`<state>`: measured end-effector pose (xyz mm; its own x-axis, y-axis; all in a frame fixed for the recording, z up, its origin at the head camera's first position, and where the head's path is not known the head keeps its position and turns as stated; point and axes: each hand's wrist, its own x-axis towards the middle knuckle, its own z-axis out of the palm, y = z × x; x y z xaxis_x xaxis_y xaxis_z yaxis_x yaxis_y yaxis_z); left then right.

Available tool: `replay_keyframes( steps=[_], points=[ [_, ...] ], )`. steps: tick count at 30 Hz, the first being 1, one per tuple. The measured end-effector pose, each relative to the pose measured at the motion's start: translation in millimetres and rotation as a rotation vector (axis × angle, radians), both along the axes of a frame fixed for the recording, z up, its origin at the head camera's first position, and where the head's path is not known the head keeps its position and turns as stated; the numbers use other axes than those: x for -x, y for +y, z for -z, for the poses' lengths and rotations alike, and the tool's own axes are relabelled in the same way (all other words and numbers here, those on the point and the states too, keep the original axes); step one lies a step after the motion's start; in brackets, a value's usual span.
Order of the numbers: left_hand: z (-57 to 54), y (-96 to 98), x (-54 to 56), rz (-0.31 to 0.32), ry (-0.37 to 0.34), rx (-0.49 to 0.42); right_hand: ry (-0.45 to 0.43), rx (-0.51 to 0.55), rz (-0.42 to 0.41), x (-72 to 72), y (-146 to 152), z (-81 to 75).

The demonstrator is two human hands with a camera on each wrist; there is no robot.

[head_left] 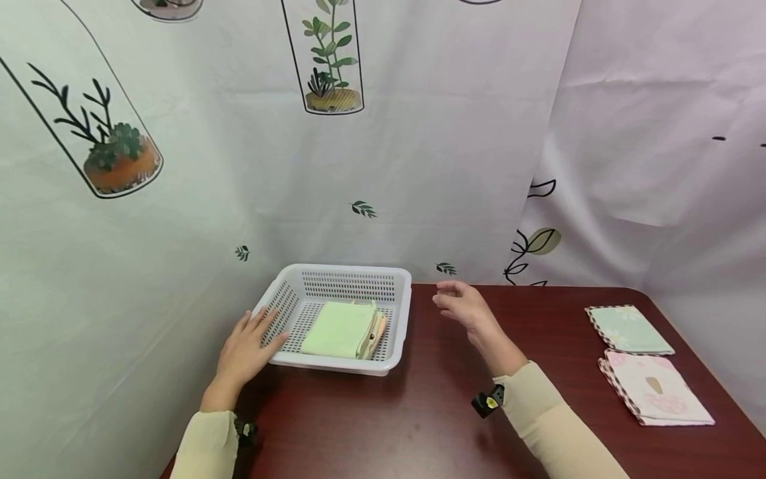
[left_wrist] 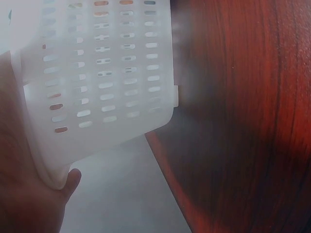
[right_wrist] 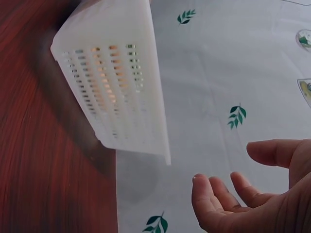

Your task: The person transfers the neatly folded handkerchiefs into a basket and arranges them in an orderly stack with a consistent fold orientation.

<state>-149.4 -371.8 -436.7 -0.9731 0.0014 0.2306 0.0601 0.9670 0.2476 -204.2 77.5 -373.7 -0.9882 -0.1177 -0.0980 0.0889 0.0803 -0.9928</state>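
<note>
On the table stands a white plastic basket (head_left: 397,326) with slotted walls. A folded light green cloth (head_left: 338,329) lies inside, with a peach-coloured piece (head_left: 378,332) showing at its right side. My left hand (head_left: 245,352) rests on the basket's left rim, its fingers spread; from the left wrist, one fingertip (left_wrist: 73,182) shows past the rim's corner. To the right of the basket, and apart from it, my right hand (head_left: 463,307) is raised with nothing in it. Its fingers (right_wrist: 209,199) are loosely bent, with the thumb apart from them.
Two folded cloths lie at the table's right side: a mint green one (head_left: 631,329) with a checked edge, and a pink and white one (head_left: 658,392) nearer me. Behind the dark red wooden table (head_left: 383,426) hangs a pale plant-printed curtain (head_left: 443,166).
</note>
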Motion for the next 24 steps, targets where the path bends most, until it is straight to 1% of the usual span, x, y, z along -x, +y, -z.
replay_keyframes(
  steps=[9, 14, 19, 24],
  points=[
    [-1.7, 0.1, -0.5, 0.002, -0.009, -0.005, -0.005, -0.001, 0.008, -3.2, 17, -2.7],
    [-4.0, 0.1, 1.8, 0.011, -0.019, -0.005, -0.003, -0.009, 0.009, -5.5, 27, -4.9],
    [-5.6, 0.9, 1.6, 0.014, -0.025, -0.004, 0.005, -0.029, 0.015, -7.5, 39, -3.5],
    [-4.8, 1.4, 0.5, 0.014, -0.031, -0.002, 0.0, -0.055, 0.025, -11.4, 52, -1.2]
  ],
)
